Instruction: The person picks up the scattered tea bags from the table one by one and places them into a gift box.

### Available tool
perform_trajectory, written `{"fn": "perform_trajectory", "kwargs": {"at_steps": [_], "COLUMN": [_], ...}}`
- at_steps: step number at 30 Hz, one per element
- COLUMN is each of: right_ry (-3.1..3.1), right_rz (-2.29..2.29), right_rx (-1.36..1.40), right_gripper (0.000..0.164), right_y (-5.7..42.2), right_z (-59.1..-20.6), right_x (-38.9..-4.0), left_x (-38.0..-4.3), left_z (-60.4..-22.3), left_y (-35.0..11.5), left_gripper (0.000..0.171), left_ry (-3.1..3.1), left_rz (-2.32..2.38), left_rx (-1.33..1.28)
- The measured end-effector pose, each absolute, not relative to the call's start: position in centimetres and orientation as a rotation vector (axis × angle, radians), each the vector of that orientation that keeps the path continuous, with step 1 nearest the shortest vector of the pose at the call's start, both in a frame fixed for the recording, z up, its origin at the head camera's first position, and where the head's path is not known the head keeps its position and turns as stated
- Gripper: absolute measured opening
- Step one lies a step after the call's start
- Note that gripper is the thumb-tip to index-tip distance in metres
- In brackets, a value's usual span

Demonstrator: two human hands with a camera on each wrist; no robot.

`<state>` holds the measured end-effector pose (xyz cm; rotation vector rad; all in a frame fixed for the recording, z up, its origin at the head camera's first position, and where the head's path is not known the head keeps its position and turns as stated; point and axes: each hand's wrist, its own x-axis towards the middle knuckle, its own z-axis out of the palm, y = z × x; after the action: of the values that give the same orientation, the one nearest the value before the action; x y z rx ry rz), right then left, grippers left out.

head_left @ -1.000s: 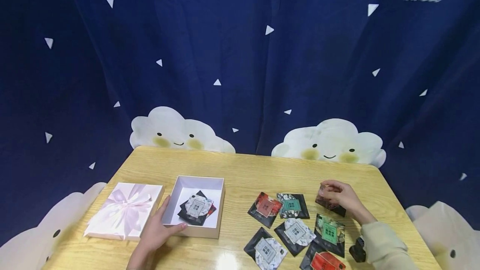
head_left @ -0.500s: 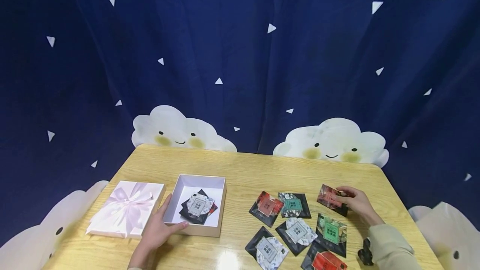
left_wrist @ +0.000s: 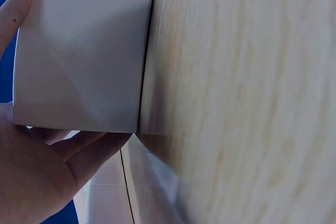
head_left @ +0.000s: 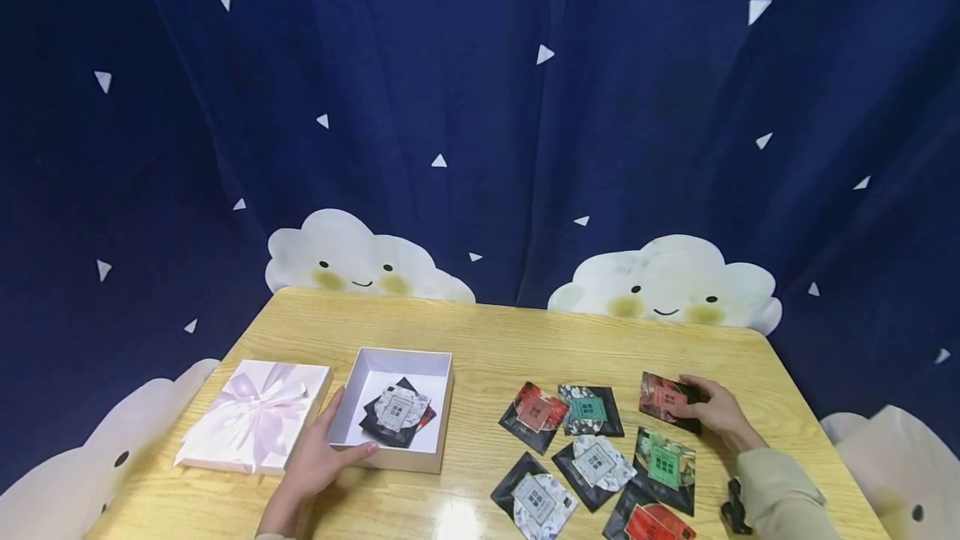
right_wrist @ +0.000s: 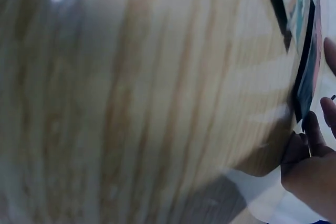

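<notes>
In the head view my left hand holds the near left corner of an open white box, thumb over the front rim and fingers along its left side. Inside lies a small stack of sachets, a white-patterned one on top. At the right, my right hand pinches the right edge of a black and red sachet. The right wrist view shows the fingertips at the edge of that sachet. The plain outer wall of the box fills much of the left wrist view, with the left hand around its corner.
A white lid with a pink ribbon bow lies left of the box. Several sachets lie flat between box and right hand, among them a green one and a red one. A small black object sits beside the right sleeve.
My right hand has shifted from over the black and red sachet to its right edge, uncovering its label. The left hand stays on the box. The head view has shifted slightly.
</notes>
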<state>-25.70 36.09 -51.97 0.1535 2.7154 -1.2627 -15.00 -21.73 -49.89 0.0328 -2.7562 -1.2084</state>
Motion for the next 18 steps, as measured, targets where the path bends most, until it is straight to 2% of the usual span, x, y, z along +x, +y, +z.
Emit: {"fn": "perform_trajectory", "kwargs": {"at_steps": [18], "right_ry": [2.832], "right_rz": [-1.363], "right_rx": [0.199], "right_gripper": [0.052], "right_y": [36.44], "right_z": [-51.47], "right_x": [-24.79], "left_x": [-15.08], "left_z": [-49.90], "left_y": [-21.78], "left_gripper": [0.105], "left_ry": [-2.756], "left_rz": [-1.206], "left_rx": [0.026]}}
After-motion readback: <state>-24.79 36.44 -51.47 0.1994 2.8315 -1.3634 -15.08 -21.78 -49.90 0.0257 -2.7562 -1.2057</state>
